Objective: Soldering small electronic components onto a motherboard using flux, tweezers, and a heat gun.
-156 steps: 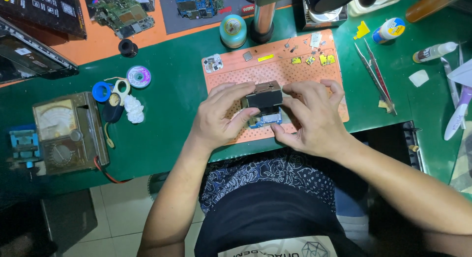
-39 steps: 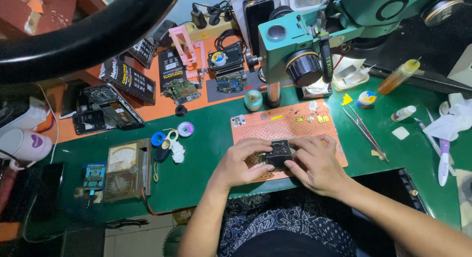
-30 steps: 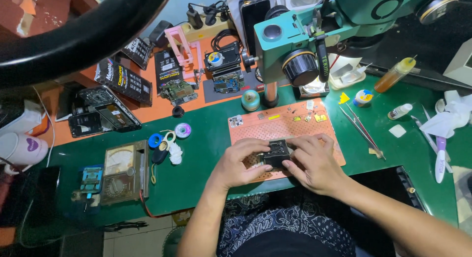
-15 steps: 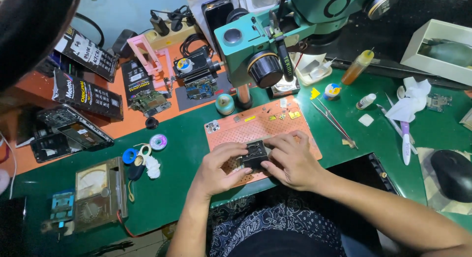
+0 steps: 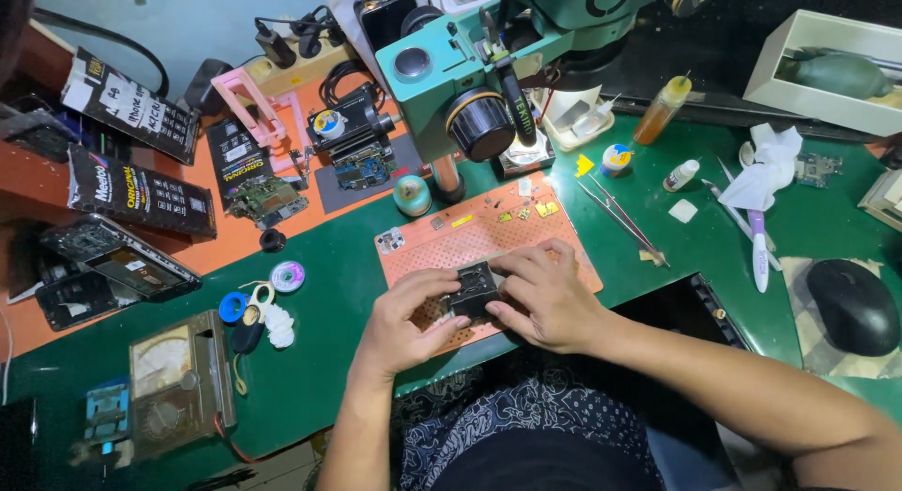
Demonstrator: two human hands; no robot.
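Note:
Both hands meet over a small black rectangular part (image 5: 473, 290) that rests on an orange perforated work mat (image 5: 489, 233). My left hand (image 5: 406, 320) grips its left side with thumb and fingers. My right hand (image 5: 542, 294) pinches its right edge and top, fingers curled over it. Several tiny yellow and grey components lie on the far part of the mat. Most of the black part is hidden under my fingers.
A green microscope (image 5: 479, 68) hangs over the mat's far edge. Tweezers (image 5: 625, 218), small bottles (image 5: 666, 109) and a white pen tool (image 5: 757, 251) lie to the right, beside a black mouse (image 5: 853, 306). An analog meter (image 5: 169, 378), solder rolls (image 5: 287, 276) and phone boards (image 5: 115, 261) fill the left.
The head camera has shifted right and pulled back, showing the mouse and a white box. Both hands stay on the black part over the orange mat.

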